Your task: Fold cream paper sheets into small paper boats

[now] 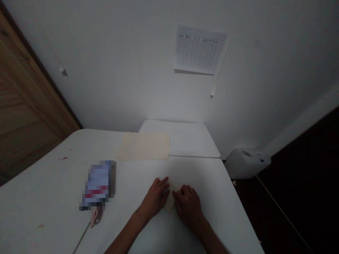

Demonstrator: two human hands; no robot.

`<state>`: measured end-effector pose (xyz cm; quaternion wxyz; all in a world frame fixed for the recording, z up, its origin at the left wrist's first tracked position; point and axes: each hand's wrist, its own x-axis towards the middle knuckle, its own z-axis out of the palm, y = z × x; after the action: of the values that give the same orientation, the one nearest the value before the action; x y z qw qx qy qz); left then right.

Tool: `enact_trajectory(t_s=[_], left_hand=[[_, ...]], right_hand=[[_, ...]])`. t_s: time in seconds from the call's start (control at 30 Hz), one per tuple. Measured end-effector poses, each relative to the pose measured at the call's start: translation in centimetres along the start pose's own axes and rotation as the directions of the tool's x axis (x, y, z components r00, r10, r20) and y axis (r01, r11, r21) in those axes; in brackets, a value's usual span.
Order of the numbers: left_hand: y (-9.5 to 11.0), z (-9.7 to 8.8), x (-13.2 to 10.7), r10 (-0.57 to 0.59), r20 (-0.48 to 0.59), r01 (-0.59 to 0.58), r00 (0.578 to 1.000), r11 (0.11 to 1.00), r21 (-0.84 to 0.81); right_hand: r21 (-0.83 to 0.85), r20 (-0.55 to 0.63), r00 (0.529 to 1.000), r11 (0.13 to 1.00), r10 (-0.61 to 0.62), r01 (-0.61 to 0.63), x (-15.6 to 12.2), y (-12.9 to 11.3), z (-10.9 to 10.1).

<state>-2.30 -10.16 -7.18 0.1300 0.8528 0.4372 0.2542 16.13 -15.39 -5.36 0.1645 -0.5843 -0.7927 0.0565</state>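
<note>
White surface (53,183) fills the lower view, with a smaller second surface (190,141) butted against its far edge. Wooden door (23,116) at left. White jerrycan (246,162) on the floor at right. Cream sheet (144,145) lies across the joint. Blurred packet (98,185) near left; pink-handled scissors (94,217) just below it. Nothing blocks the hands.

Left hand (156,197): flat, grip released, fingertips on a small folded paper (170,204). Right hand (189,206): fingers curled at its edge; cannot tell whether it is pinching. The paper lies between them.
</note>
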Motion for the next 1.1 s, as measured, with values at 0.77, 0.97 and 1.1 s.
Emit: enact_trajectory(t_s=[0.77,0.97,1.1], left_hand=[[-0.4,0.6,0.2,0.032,-0.008,-0.032,0.999,0.999,-0.018],[-0.9,0.5,0.0,-0.073,-0.036,0.07,0.997,0.994,-0.078],[-0.9,0.2,0.0,-0.128,-0.044,0.124,0.991,0.989,-0.086]], right_hand=[[0.007,-0.017,0.993,0.993,-0.118,0.118,3.3,1.3,0.4],[0.007,0.127,0.985,0.993,-0.114,0.114,3.9,0.8,-0.7],[-0.006,0.231,0.963,0.989,-0.14,0.146,4.5,0.5,-1.7]])
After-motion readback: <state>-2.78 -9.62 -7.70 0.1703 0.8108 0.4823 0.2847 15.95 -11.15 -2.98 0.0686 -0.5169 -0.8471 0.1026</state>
